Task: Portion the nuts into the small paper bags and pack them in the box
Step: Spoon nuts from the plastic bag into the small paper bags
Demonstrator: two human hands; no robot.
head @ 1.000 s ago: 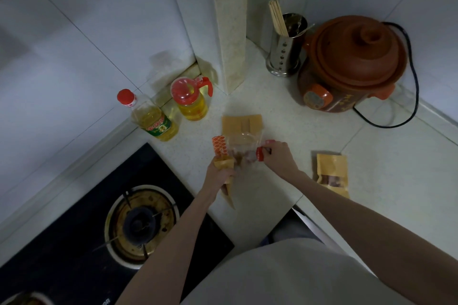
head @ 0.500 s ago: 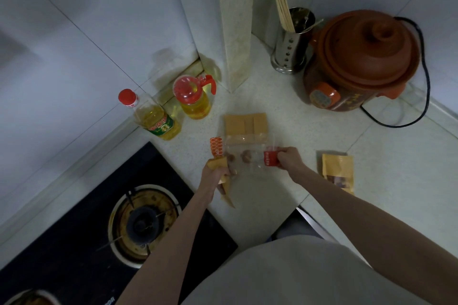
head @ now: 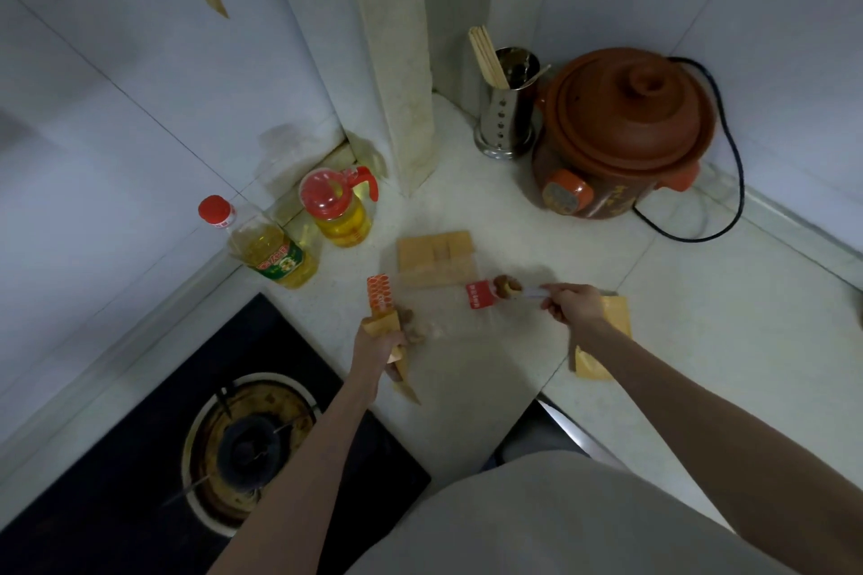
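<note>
Near the counter's stove-side edge, the left hand (head: 379, 343) holds a small tan paper bag (head: 384, 326), its grip closed round it. The right hand (head: 575, 306) pinches a pale scoop (head: 530, 292) carrying brown nuts (head: 506, 283) above a clear, red-labelled plastic bag (head: 448, 308). The tan box (head: 435, 258) sits just behind, toward the wall.

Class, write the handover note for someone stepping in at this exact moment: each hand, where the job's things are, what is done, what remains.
Left hand grips a small paper bag beside the clear nut packet on the counter.
Right hand holds a white scoop carrying nuts.
The box sits behind the packet, closed flaps up.
Done: one paper bag lies under the right wrist; I cannot tell if it is filled.
Left: tip the scoop into the held bag, fill the rest, pack the box.
</note>
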